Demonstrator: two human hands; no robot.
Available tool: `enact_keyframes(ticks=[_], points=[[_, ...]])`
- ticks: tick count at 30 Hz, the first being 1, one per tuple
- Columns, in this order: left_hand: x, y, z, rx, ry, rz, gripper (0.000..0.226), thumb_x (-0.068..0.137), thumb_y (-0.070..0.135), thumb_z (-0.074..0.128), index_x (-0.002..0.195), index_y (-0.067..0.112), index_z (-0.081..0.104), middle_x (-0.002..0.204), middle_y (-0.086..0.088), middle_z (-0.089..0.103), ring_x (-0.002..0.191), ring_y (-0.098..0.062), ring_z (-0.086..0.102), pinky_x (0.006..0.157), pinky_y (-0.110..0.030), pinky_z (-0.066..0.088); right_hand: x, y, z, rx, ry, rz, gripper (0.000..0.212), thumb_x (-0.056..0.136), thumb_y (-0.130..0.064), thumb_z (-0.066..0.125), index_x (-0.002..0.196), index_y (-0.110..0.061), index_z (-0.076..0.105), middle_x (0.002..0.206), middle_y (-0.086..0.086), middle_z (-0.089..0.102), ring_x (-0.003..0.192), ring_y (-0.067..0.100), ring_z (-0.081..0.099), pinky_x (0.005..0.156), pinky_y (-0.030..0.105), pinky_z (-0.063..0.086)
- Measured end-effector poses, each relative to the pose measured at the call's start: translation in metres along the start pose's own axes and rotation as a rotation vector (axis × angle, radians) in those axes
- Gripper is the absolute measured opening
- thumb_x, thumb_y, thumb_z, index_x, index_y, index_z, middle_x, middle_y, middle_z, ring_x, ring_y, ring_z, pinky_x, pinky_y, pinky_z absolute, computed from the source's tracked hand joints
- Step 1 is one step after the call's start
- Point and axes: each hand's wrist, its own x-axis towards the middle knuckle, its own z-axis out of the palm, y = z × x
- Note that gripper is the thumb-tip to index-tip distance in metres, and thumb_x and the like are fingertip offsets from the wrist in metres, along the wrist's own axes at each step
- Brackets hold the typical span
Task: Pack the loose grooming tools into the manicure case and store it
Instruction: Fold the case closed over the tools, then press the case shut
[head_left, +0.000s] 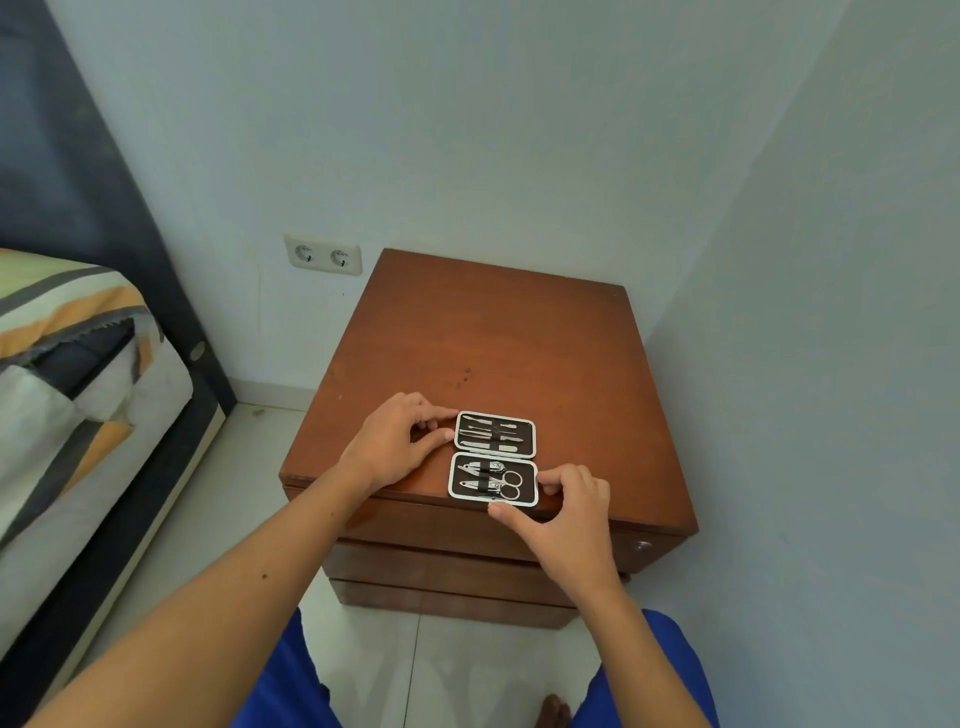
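Manicure case lying open and flat near the front edge of a brown wooden table, its two halves joined by a hinge running left to right. The far half holds thin files and picks under an elastic strap; the near half holds nail clippers and small scissors. No loose tools are visible on the table, so the packing appears complete and closing is judged the step in hand.

Left hand: fingers curled, thumb and forefinger pinching the left edge of the far half. Right hand: fingers bent around the right edge of the near half, thumb pressed along its front rim.

Risks from here: the case sits just beside the table's front edge, so folding the near half upward could drag it off. A tool sitting proud of its strap, most likely the scissor loops, could stop the halves meeting. Drawers below are shut; storing needs a free hand.
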Motion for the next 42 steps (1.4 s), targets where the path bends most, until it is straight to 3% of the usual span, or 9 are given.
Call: enact_keyframes(ticks=[5, 8, 12, 16, 20, 23, 29, 36, 42], points=[[-0.022, 0.000, -0.001, 0.032, 0.019, 0.061, 0.045, 0.098, 0.061, 0.064, 0.131, 0.032, 0.075, 0.109, 0.019, 0.059, 0.110, -0.006, 0.050, 0.098, -0.032, 0.049, 0.023, 0.004, -0.027, 0.059, -0.110, 0.012, 0.046, 0.070, -0.050, 0.093, 0.105, -0.033, 0.068, 0.100, -0.011, 0.064, 0.096, 0.007, 0.057, 0.079, 0.018, 0.043], [-0.029, 0.001, -0.009, -0.014, -0.106, 0.045, 0.079, 0.081, 0.085, 0.065, 0.141, 0.034, 0.067, 0.121, 0.023, 0.051, 0.122, -0.002, 0.044, 0.104, -0.025, 0.041, 0.053, 0.008, -0.034, 0.016, -0.146, -0.009, 0.050, 0.084, -0.042, 0.085, 0.129, -0.031, 0.067, 0.109, -0.010, 0.062, 0.101, 0.015, 0.059, 0.089, 0.027, 0.049], [-0.032, -0.001, -0.008, 0.020, -0.140, 0.061, 0.099, 0.065, 0.086, 0.080, 0.147, 0.035, 0.060, 0.130, 0.022, 0.047, 0.127, -0.003, 0.038, 0.111, -0.027, 0.036, 0.084, 0.009, -0.034, -0.144, -0.323, -0.024, 0.059, 0.093, -0.040, 0.076, 0.148, -0.028, 0.058, 0.119, -0.006, 0.055, 0.113, 0.019, 0.049, 0.105, 0.035, 0.044], [-0.032, 0.000, -0.006, 0.012, -0.109, 0.042, 0.098, 0.061, 0.082, 0.085, 0.145, 0.038, 0.061, 0.132, 0.021, 0.048, 0.127, -0.003, 0.038, 0.110, -0.027, 0.036, 0.095, 0.006, -0.038, -0.156, -0.406, -0.002, 0.050, 0.091, -0.036, 0.079, 0.139, -0.034, 0.064, 0.115, -0.010, 0.055, 0.115, 0.018, 0.050, 0.106, 0.038, 0.043], [-0.033, 0.000, -0.006, 0.001, -0.114, 0.018, 0.100, 0.057, 0.089, 0.079, 0.142, 0.041, 0.062, 0.134, 0.022, 0.047, 0.128, -0.001, 0.037, 0.110, -0.030, 0.038, 0.092, 0.000, -0.046, 0.080, -0.404, 0.021, 0.039, 0.091, -0.013, 0.079, 0.125, -0.030, 0.069, 0.105, -0.001, 0.070, 0.083, 0.002, 0.054, 0.087, 0.030, 0.044], [-0.033, 0.000, -0.006, 0.003, -0.112, 0.014, 0.098, 0.056, 0.093, 0.075, 0.138, 0.040, 0.066, 0.131, 0.022, 0.049, 0.127, -0.003, 0.039, 0.110, -0.033, 0.041, 0.085, -0.005, -0.051, 0.259, -0.338, 0.044, 0.020, 0.098, -0.022, 0.073, 0.116, -0.032, 0.071, 0.104, 0.005, 0.077, 0.090, 0.014, 0.065, 0.090, 0.031, 0.051], [-0.037, 0.003, -0.006, -0.061, -0.078, 0.021, 0.088, 0.055, 0.089, 0.078, 0.130, 0.043, 0.071, 0.126, 0.026, 0.054, 0.128, -0.003, 0.042, 0.112, -0.036, 0.042, 0.068, -0.005, -0.051, 0.342, -0.281, 0.046, 0.007, 0.101, -0.034, 0.069, 0.099, -0.030, 0.075, 0.087, -0.009, 0.078, 0.084, 0.006, 0.066, 0.086, 0.035, 0.053], [-0.042, 0.007, -0.004, -0.124, -0.050, 0.012, 0.068, 0.069, 0.090, 0.071, 0.117, 0.044, 0.080, 0.120, 0.028, 0.060, 0.128, -0.003, 0.045, 0.104, -0.031, 0.042, 0.042, 0.012, -0.051, 0.295, -0.336, -0.076, 0.013, 0.100, -0.023, 0.072, 0.108, -0.032, 0.074, 0.113, -0.008, 0.074, 0.111, 0.010, 0.070, 0.104, 0.037, 0.054], [-0.042, 0.015, 0.001, -0.160, 0.017, -0.013, 0.057, 0.073, 0.091, 0.066, 0.100, 0.043, 0.083, 0.111, 0.027, 0.065, 0.123, -0.002, 0.047, 0.097, -0.029, 0.044, 0.027, 0.025, -0.051, 0.149, -0.334, -0.233, 0.023, 0.094, -0.019, 0.077, 0.111, -0.033, 0.072, 0.125, -0.014, 0.063, 0.125, 0.010, 0.060, 0.107, 0.019, 0.044]])
